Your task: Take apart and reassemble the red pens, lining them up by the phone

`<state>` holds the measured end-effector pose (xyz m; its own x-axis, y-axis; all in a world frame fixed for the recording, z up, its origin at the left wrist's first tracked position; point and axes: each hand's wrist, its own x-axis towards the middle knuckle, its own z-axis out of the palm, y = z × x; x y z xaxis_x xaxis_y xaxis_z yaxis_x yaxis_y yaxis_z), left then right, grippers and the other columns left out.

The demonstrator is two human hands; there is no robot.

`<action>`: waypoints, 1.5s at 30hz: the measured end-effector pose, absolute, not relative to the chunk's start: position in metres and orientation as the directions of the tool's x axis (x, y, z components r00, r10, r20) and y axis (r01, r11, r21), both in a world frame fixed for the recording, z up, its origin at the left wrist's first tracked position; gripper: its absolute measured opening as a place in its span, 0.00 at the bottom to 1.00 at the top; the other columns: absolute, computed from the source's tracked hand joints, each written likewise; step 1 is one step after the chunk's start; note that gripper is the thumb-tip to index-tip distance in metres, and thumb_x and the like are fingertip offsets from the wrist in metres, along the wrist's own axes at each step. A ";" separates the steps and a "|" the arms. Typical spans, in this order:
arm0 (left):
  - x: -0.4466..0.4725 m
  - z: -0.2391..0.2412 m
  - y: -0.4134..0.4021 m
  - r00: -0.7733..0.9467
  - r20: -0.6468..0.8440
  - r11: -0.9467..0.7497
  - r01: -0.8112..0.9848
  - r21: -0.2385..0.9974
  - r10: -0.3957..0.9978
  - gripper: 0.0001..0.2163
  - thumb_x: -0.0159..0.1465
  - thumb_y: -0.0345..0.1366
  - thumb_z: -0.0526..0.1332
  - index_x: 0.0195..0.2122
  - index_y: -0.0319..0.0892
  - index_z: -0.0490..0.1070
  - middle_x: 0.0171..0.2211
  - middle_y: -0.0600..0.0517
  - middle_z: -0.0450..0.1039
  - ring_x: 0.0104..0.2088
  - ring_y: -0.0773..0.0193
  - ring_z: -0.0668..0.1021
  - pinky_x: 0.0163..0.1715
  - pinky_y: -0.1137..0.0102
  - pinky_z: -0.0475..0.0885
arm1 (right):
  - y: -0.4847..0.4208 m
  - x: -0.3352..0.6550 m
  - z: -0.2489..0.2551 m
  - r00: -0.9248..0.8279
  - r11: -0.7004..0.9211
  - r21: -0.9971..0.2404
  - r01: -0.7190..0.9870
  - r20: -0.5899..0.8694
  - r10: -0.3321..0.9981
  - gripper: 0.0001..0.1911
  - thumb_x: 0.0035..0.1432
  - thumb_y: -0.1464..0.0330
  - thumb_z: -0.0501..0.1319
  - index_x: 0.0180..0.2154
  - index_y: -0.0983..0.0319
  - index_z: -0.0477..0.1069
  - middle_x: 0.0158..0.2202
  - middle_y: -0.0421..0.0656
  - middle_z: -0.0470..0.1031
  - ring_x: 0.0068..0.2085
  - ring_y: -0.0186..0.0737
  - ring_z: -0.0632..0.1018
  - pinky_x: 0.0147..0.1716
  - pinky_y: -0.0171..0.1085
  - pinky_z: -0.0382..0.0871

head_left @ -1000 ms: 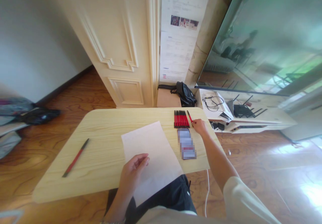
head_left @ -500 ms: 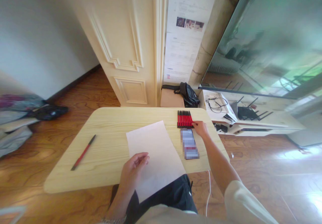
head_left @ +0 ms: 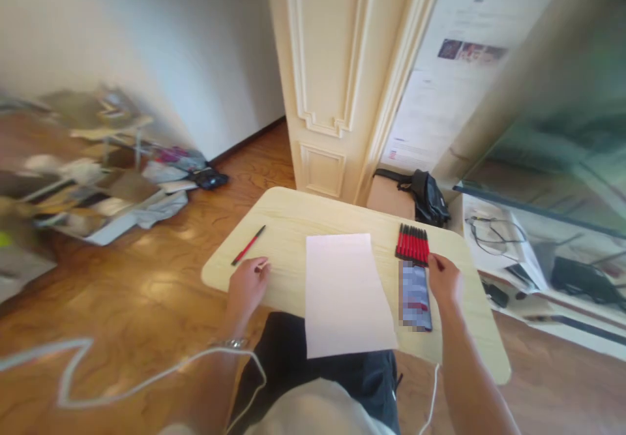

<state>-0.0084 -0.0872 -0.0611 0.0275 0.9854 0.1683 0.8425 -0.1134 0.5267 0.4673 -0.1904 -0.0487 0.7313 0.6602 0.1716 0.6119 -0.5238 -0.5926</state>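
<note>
My left hand [head_left: 246,283] lies on the pale wooden table [head_left: 288,216], fingers loosely stretched toward a lone red and black pen [head_left: 248,246] just beyond them, not touching it. My right hand [head_left: 444,280] rests at the near right corner of a neat row of several red and black pens [head_left: 412,244], fingertips against the row, nothing held. A flat pixelated pack [head_left: 416,295] lies just left of that hand. A white sheet of paper [head_left: 345,293] sits between my hands and overhangs the near table edge.
A cream panelled door and frame [head_left: 332,70] stand behind the table. A black bag [head_left: 429,197] sits on a box on the floor. A low white shelf [head_left: 548,259] with cables is at right. Clothes and clutter [head_left: 122,187] lie on the wooden floor at left.
My left hand left the paper and moved left toward the lone pen. My right hand set its pen into the row and drew back a little. The view swung left.
</note>
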 end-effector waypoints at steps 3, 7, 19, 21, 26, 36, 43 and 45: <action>-0.038 -0.061 -0.070 -0.039 0.205 -0.032 0.943 0.332 0.978 0.16 0.62 0.41 0.55 0.45 0.38 0.74 0.40 0.42 0.74 0.41 0.53 0.76 0.47 0.62 0.68 | -0.202 0.428 -0.043 0.719 -0.416 -0.695 0.586 0.209 0.663 0.28 0.55 0.50 0.54 0.42 0.65 0.77 0.35 0.50 0.79 0.34 0.47 0.76 0.35 0.40 0.66; -0.056 -0.063 -0.057 -0.100 0.212 0.048 0.970 0.236 0.972 0.18 0.62 0.41 0.54 0.48 0.37 0.72 0.41 0.40 0.72 0.43 0.52 0.74 0.48 0.60 0.67 | -0.218 0.372 -0.041 0.574 -0.263 -0.704 0.660 0.245 0.782 0.26 0.57 0.50 0.55 0.42 0.63 0.77 0.38 0.49 0.78 0.35 0.44 0.76 0.36 0.39 0.68; -0.061 -0.036 -0.004 0.181 0.150 -0.209 0.956 0.205 0.972 0.13 0.61 0.33 0.54 0.44 0.44 0.75 0.47 0.45 0.72 0.51 0.52 0.70 0.51 0.60 0.62 | -0.222 0.312 -0.079 0.158 -0.110 -0.319 0.941 0.131 0.979 0.21 0.61 0.59 0.53 0.55 0.52 0.68 0.61 0.45 0.61 0.61 0.54 0.59 0.52 0.54 0.59; -0.062 -0.035 0.005 0.189 0.122 -0.212 0.953 0.215 0.974 0.11 0.61 0.33 0.54 0.37 0.43 0.77 0.39 0.44 0.75 0.45 0.52 0.73 0.50 0.59 0.63 | -0.222 0.306 -0.075 0.188 -0.149 -0.298 0.943 0.107 0.976 0.20 0.61 0.59 0.53 0.54 0.51 0.68 0.61 0.44 0.61 0.61 0.54 0.58 0.52 0.54 0.57; -0.057 -0.039 0.001 0.208 0.078 -0.221 0.942 0.252 0.975 0.11 0.61 0.37 0.55 0.34 0.41 0.76 0.33 0.44 0.76 0.36 0.52 0.76 0.38 0.63 0.68 | -0.215 0.291 -0.062 0.276 -0.234 -0.286 0.929 0.117 0.954 0.20 0.60 0.58 0.55 0.53 0.51 0.69 0.60 0.46 0.60 0.59 0.53 0.60 0.52 0.52 0.57; 0.092 -0.038 -0.109 0.316 0.184 -0.360 0.696 0.621 0.931 0.07 0.64 0.37 0.56 0.42 0.44 0.68 0.32 0.51 0.76 0.33 0.61 0.78 0.34 0.70 0.68 | -0.209 0.281 -0.059 0.341 -0.276 -0.356 0.893 0.132 0.931 0.21 0.60 0.55 0.56 0.52 0.54 0.70 0.58 0.50 0.61 0.56 0.56 0.60 0.51 0.52 0.56; 0.139 -0.055 -0.134 0.400 0.114 -0.400 0.764 0.506 0.909 0.05 0.64 0.32 0.54 0.37 0.41 0.69 0.33 0.45 0.72 0.33 0.59 0.76 0.34 0.67 0.67 | -0.210 0.282 -0.059 0.339 -0.269 -0.376 0.887 0.134 0.931 0.22 0.60 0.54 0.56 0.53 0.55 0.69 0.59 0.49 0.60 0.57 0.55 0.60 0.51 0.51 0.56; 0.140 -0.057 -0.135 0.411 0.104 -0.403 0.760 0.510 0.906 0.05 0.64 0.32 0.54 0.37 0.40 0.69 0.33 0.44 0.72 0.33 0.59 0.76 0.34 0.67 0.67 | -0.210 0.282 -0.059 0.335 -0.264 -0.377 0.888 0.136 0.932 0.21 0.60 0.55 0.56 0.52 0.54 0.69 0.59 0.49 0.60 0.57 0.55 0.60 0.51 0.51 0.55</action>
<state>0.1395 -0.1353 -0.0574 0.4106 0.9059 0.1039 0.7597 -0.4029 0.5105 0.2822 -0.2103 -0.0594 0.3350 0.9323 0.1364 0.8880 -0.2640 -0.3765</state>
